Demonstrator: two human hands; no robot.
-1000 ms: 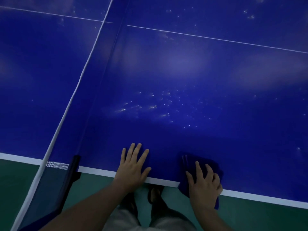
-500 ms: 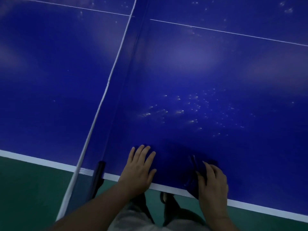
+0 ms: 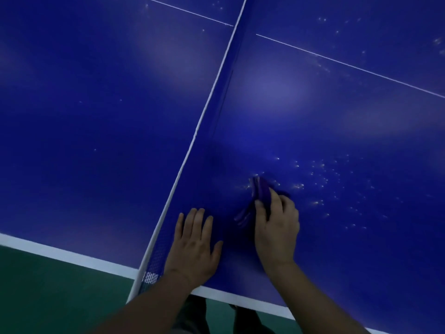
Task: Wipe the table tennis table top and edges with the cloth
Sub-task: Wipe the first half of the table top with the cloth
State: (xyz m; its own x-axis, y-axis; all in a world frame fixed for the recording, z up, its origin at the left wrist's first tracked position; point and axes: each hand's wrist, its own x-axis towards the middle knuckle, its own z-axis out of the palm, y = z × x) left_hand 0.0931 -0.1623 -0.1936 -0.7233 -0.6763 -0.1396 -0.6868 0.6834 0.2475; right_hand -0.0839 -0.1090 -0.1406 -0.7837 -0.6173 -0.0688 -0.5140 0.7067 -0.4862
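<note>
R hand (image 3: 277,227) rests on the blue tabletop (image 3: 337,131) w/ fingers (image 3: 274,196) curled over a folded blue cloth (image 3: 261,189), pressing it down just right of the net (image 3: 204,131), amid white specks (image 3: 320,179). L hand (image 3: 195,247) lies flat, fingers straight and slightly spread, holding nothing, between net and cloth, near the white edge line (image 3: 72,257). Green floor (image 3: 48,297) below.

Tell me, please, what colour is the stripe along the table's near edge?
White, against the blue top; the stripe shows best in the head view.
</note>
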